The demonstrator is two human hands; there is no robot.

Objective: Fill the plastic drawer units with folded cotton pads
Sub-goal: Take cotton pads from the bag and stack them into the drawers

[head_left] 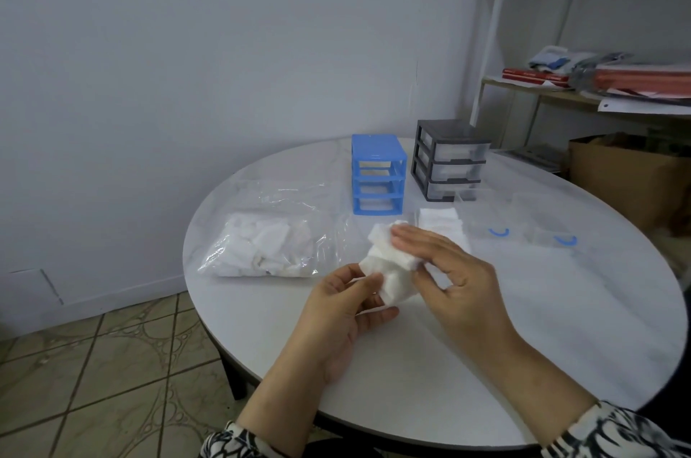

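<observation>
Above the round white table (486, 364), both hands hold a bunch of white cotton pads (392, 270). My left hand (347, 308) grips the bunch from below with curled fingers. My right hand (448, 270) lies over its top, thumb pinching the right side. A blue drawer unit (377, 175) stands at the back with its drawers taken out. A black drawer unit (448, 158) with clear drawers stands to its right. Clear drawers with blue handles (497, 225) (553, 233) lie on the table; one drawer (441, 223) holds folded pads.
A clear plastic bag (269, 244) full of loose cotton pads lies left of my hands. A metal shelf (598, 98) with papers and a cardboard box (628, 180) stand right of the table. Tiled floor shows at the lower left.
</observation>
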